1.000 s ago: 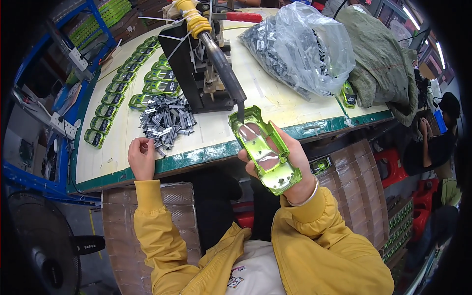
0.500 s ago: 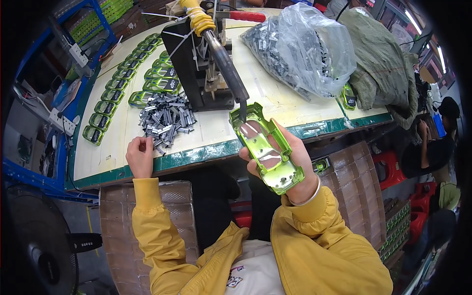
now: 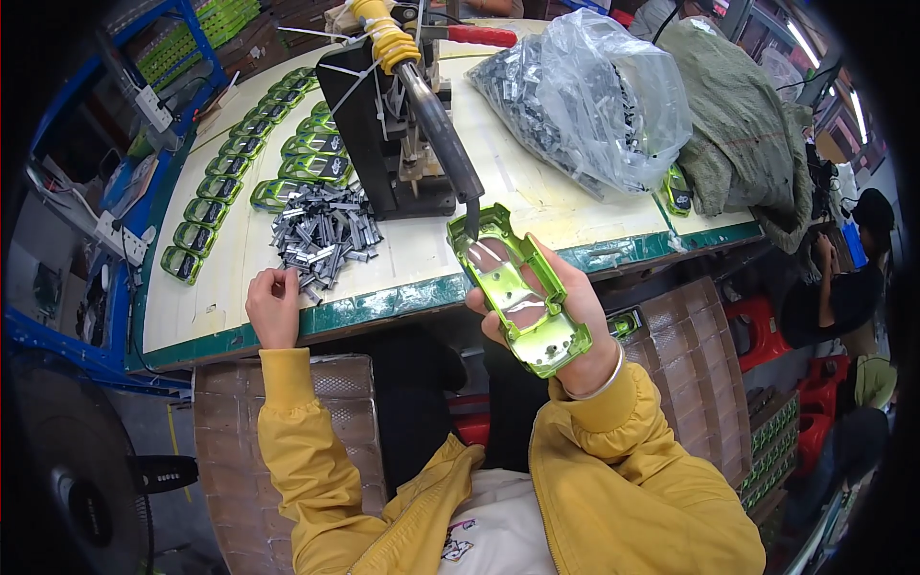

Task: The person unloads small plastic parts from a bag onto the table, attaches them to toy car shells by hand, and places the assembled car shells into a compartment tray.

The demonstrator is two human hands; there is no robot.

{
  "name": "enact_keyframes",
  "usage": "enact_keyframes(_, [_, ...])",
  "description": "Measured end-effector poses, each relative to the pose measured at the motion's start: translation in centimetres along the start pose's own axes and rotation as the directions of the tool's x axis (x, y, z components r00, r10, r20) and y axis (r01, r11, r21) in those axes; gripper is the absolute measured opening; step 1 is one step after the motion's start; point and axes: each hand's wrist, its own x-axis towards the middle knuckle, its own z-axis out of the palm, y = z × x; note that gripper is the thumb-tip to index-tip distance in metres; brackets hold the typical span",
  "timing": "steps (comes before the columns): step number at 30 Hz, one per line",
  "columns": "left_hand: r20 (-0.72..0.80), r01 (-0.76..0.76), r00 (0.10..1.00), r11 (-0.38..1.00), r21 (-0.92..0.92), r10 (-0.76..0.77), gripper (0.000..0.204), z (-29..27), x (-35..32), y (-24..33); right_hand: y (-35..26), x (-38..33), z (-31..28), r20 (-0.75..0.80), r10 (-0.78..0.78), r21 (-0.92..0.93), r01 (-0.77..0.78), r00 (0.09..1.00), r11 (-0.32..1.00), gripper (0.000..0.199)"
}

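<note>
My right hand [image 3: 580, 311] grips a green toy car body shell [image 3: 525, 326], its hollow inside turned up toward me. The upper end of the shell is under the dark metal tip [image 3: 472, 218] of a bench press; whether they touch I cannot tell. At the table's front edge rests my left hand [image 3: 274, 309], fingers curled together; anything inside them is hidden. Just beyond it lies a heap of small grey metal-looking clips [image 3: 321, 235].
Rows of green car shells [image 3: 212, 187] line the table's left. The black press stand [image 3: 369, 144] rises mid-table. A clear bag of grey parts [image 3: 585, 105] and a green-grey sack [image 3: 733, 115] sit right. A fan [image 3: 86, 470] stands lower left; a person works far right.
Almost nothing differs; the shell and both hands stay in nearly the same place. The clear bag's top has shifted slightly.
</note>
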Motion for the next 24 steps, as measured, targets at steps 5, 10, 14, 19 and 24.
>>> enact_keyframes(5, [0.009,0.003,1.000,1.000,-0.030,-0.003,0.014,0.01,-0.03,0.19,-0.01,0.02,0.03,0.002,-0.003,0.002,0.003,1.000,1.000,0.038])
enact_keyframes(10, [0.031,-0.015,0.999,0.996,-0.083,0.017,0.007,-0.01,-0.02,0.16,-0.09,0.00,0.03,0.007,-0.004,0.001,0.004,1.000,1.000,0.038])
enact_keyframes(14, [0.043,-0.057,0.997,0.995,-0.082,0.061,0.004,-0.18,-0.01,0.13,-0.07,-0.05,0.16,0.007,0.012,0.040,-0.012,1.000,0.999,0.038])
enact_keyframes(19, [0.047,-0.084,0.995,0.992,-0.096,0.089,0.006,-0.23,-0.09,0.48,-0.36,-0.07,-0.16,0.005,0.027,0.045,-0.027,1.000,0.999,0.039])
enact_keyframes(24, [0.089,-0.073,0.993,0.996,-0.060,0.079,0.010,-0.44,-0.01,0.97,-0.75,0.02,-0.66,0.012,0.076,0.135,-0.077,0.997,0.988,0.039])
